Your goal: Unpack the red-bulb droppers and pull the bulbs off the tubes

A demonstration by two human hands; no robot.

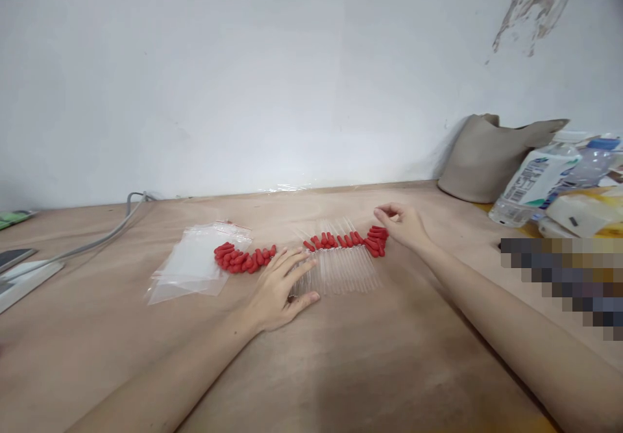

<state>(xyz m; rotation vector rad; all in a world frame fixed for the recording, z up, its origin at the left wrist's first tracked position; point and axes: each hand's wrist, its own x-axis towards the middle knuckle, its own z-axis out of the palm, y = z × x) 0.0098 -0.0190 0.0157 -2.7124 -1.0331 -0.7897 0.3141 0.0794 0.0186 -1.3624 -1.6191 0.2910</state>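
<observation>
A row of clear, thin dropper tubes (pixel 345 271) lies side by side on the table, with red rubber dropper bulbs (pixel 335 241) along it. Flat across the left part of this row rests my left hand (pixel 285 284), its fingers spread apart. More red bulbs (pixel 238 259) curve away to the left of it, partly over clear zip bags (pixel 189 261). My right hand (pixel 402 224) is at the row's right end, beside a bunch of red bulbs (pixel 376 241). Its thumb and fingertips are drawn together; whether anything small is between them is hidden.
A grey cable (pixel 107 233) and a phone (pixel 15 259) lie at the left. At the right stand a taupe bag-like container (pixel 479 160), a labelled plastic bottle (pixel 533 180) and a blue-capped bottle (pixel 596 160). The white wall (pixel 292 82) borders the table's back.
</observation>
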